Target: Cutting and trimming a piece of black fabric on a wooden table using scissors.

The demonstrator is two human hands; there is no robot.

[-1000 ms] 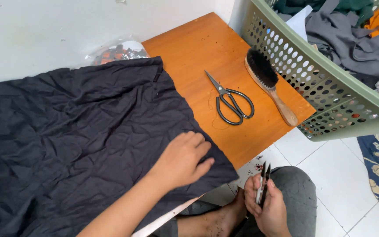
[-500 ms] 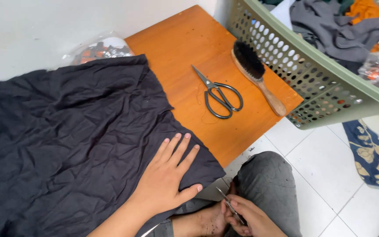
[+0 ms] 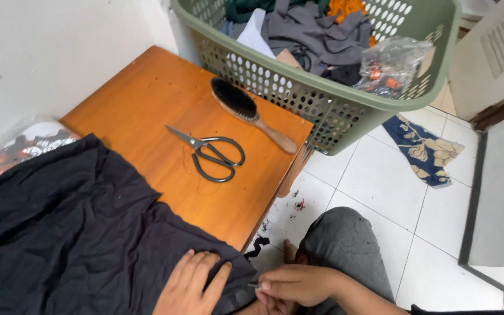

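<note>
Two hands show at the near edge of the head view. The left hand lies palm down with fingers spread flat on the dark cloth, pressing its near right edge and grasping nothing. The right hand sits just to its right, fingers curled tight around a small thin tool, of which only a short tip shows, pointing at the cloth's hem; what kind of tool it is cannot be told. The cloth is wrinkled and covers the left and near part of the low orange wooden table, draping over its near edge.

On the bare right part of the table lie black-handled scissors, blades shut, and just beyond them a wooden brush with dark bristles, its handle reaching the table's right edge. A green perforated laundry basket, full of clothes, stands far right, touching the table. A clear plastic bag lies at the far left beside the cloth. A grey-trousered knee rests on the white tiled floor, with a blue patterned rag farther off.
</note>
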